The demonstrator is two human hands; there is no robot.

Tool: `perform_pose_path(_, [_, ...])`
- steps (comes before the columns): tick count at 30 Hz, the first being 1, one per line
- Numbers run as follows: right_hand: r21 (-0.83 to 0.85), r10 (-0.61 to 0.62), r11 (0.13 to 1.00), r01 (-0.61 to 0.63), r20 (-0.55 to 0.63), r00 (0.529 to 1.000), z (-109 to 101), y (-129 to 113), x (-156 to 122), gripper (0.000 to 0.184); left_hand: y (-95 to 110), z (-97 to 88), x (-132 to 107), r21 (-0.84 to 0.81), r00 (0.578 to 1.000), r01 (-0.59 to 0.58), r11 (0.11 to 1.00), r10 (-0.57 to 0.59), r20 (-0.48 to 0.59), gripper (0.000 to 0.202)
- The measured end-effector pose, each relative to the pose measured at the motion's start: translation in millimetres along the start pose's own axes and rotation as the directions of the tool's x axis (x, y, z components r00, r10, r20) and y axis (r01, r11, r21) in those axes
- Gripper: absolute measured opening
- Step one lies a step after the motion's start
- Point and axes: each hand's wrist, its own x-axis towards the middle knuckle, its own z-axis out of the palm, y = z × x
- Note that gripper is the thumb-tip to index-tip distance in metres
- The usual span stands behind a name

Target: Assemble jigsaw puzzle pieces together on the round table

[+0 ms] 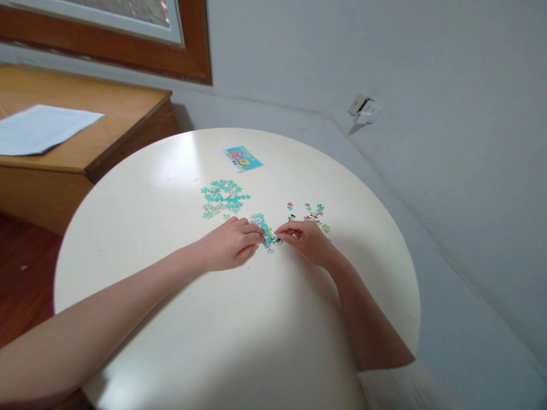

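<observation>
A small joined section of a jigsaw puzzle [258,220], teal with a white cartoon figure, lies between my hands on the round white table [222,336]. My left hand [233,244] is closed with its fingertips at the section's left edge, holding it against the tabletop. From the right, my right hand [308,242] pinches a small dark-and-white jigsaw piece [277,240] at the section's lower right side. The fingers partly cover both the piece and the joined section, so I cannot tell whether the piece is locked in.
Loose teal pieces [222,196] form a pile beyond my left hand. Several multicoloured pieces [315,213] are scattered beyond my right hand. A picture card [243,158] lies toward the far edge. Left of the table stands a wooden cabinet [128,108] with a paper sheet [47,128].
</observation>
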Motion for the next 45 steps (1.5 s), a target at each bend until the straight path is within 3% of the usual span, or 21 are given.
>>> perform_pose_path(45, [0.092, 0.034, 0.995, -0.043, 0.104, 0.994, 1.3, -1.4, -1.8, 0.014, -1.3, 1.0, 1.0, -0.02, 0.998, -0.056, 0.998, 0.055, -0.033, 0.03])
